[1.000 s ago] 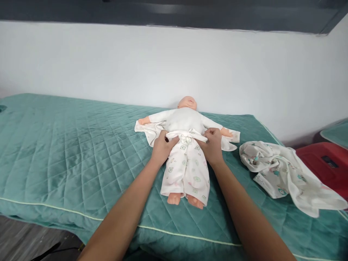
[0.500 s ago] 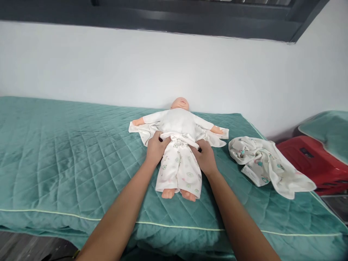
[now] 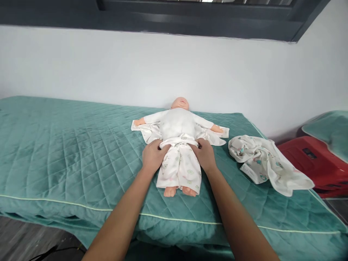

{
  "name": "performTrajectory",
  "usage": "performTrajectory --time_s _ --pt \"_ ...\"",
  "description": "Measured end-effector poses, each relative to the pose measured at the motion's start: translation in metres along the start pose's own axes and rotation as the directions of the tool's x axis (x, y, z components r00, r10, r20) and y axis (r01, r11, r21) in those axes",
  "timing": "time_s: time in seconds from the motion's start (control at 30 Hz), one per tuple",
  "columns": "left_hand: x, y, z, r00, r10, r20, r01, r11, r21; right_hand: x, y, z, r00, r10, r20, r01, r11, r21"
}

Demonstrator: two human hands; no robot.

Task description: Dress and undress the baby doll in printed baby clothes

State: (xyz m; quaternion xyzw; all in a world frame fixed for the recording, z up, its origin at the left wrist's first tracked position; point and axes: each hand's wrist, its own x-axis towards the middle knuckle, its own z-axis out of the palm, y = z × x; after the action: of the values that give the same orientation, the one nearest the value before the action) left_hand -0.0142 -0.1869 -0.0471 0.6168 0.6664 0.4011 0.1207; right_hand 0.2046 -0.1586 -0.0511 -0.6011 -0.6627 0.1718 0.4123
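Across the left half of the frame, a quilted teal cover [image 3: 67,145] is lying over the bed, with its pale piped edge running along the lower part of the picture. A white wall [image 3: 81,65] is rising behind it.

Just left of centre, your left hand [image 3: 152,156] is coming up from the lower edge of the frame. Its fingers are curled tight and are pinching the left side of the waistband [image 3: 179,141], with no open gap showing.

At the centre, the doll [image 3: 178,123] is lying on its back with its head toward the wall, its arms spread and its bare feet pointing at you. It is wearing a plain white top. An open white garment [image 3: 148,130] is spreading out from under its arms on both sides. The printed trousers [image 3: 179,168] are covering its legs from the waist to the ankles, and the waistband is sitting bunched at the doll's middle, between your two hands.

Just right of centre, your right hand [image 3: 205,156] is gripping the right side of the waistband in the same way, with its fingers folded closed over the fabric and the thumb tucked out of sight.

Further right, a crumpled printed cloth [image 3: 265,163] is lying on the cover, near the doll but apart from it. At the far right edge, a red box [image 3: 307,159] is sitting beyond the bed, below a teal cushion [image 3: 330,130].
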Motion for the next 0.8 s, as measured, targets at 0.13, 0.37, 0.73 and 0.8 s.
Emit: performTrajectory --time_s 0.13,0.37,0.73,0.8 --pt "0.001 0.001 0.0 1.0 -0.014 0.014 0.014 1.0 0.019 -0.008 -0.004 -0.003 0.999 0.019 0.031 -0.022 0.994 0.105" --pt "0.007 -0.001 0.002 0.997 -0.041 0.069 0.044 0.998 -0.042 0.015 0.004 0.005 0.994 -0.069 -0.085 0.086 0.972 0.22" --pt "0.011 -0.003 0.004 0.995 -0.066 0.075 0.071 0.996 -0.054 0.047 0.004 0.002 0.973 -0.133 0.188 0.138 0.99 -0.014" --pt "0.011 -0.003 0.004 0.995 -0.068 0.077 0.072 0.996 -0.057 0.055 0.005 -0.002 0.959 -0.147 0.242 0.149 0.989 0.009"
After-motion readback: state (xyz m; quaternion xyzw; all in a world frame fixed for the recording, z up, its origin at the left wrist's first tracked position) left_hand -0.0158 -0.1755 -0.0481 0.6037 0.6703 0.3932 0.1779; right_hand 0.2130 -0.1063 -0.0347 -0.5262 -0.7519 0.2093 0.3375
